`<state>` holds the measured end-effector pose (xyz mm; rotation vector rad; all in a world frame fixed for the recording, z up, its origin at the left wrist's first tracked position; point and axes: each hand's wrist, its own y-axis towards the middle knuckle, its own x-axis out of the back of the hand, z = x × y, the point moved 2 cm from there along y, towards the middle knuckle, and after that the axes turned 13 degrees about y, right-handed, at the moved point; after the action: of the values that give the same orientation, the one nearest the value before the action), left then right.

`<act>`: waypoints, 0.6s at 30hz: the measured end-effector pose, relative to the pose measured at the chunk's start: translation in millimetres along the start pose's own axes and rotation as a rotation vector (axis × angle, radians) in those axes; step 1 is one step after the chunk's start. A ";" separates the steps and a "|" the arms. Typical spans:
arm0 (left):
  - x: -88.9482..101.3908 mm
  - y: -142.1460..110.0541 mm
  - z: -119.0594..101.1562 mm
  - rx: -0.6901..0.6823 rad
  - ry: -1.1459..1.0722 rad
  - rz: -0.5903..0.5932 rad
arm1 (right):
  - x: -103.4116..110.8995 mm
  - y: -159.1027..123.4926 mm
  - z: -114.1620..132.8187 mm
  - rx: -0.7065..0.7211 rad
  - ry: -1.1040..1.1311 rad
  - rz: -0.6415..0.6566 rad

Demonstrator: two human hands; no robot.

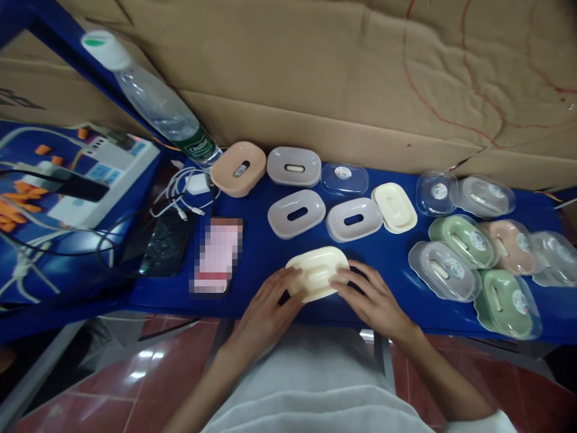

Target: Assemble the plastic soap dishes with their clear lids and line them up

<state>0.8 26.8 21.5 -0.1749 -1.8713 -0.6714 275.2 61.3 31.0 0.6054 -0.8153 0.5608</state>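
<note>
White clothing [311, 373] is filling the bottom centre of the frame, its lower part being cut off by the edge, while the left hand [269, 304] and right hand [377, 300] are reaching up from it towards the centre. Both hands are holding a cream dish [320, 275] just below the middle of the frame, over the blue tabletop [256, 264]. The left fingers are lying fairly close together over its left end, with the thumb by the near edge; the right fingers are spreading a little more, some tips touching the right end and inner surface. The fingers are hiding parts of both ends, and the dish's underside is staying out of sight, so how far the fingertips are curling beneath it is impossible to tell. Beyond it, two grey slotted trays [315, 211] are lying side by side, the right one touching or nearly touching a second cream dish [396, 207]. Farther up, a peach dish [223, 171], a grey dish [274, 168] and a clear lid [356, 180] are forming a row. At the right, clear-covered dishes [464, 240] are crowding together, some partly hiding others, reflections blurring their contents. Left of centre, a phone [219, 249] is showing a pixelated, unreadable screen; a water bottle [153, 102] is leaning across the upper left.
</note>
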 end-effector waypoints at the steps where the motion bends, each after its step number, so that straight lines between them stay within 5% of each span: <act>1: -1.3 2.8 -0.1 0.028 -0.024 -0.011 | 3.3 0.1 -1.5 -0.009 0.007 -0.050; 7: -10.2 13.5 1.0 0.059 -0.001 0.072 | 24.0 -26.5 -19.6 -0.165 -0.040 -0.320; 13: 0.8 13.6 33.8 0.199 0.053 -0.060 | 21.1 -55.0 -18.2 -0.254 -0.053 -0.219; 18: 5.4 19.0 36.2 0.230 -0.023 -0.153 | 16.6 -30.3 -15.6 -0.246 -0.132 -0.143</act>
<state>-22.8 60.5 24.2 0.1109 -1.9817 -0.5536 312.3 54.5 27.6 0.4732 -0.9411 0.2862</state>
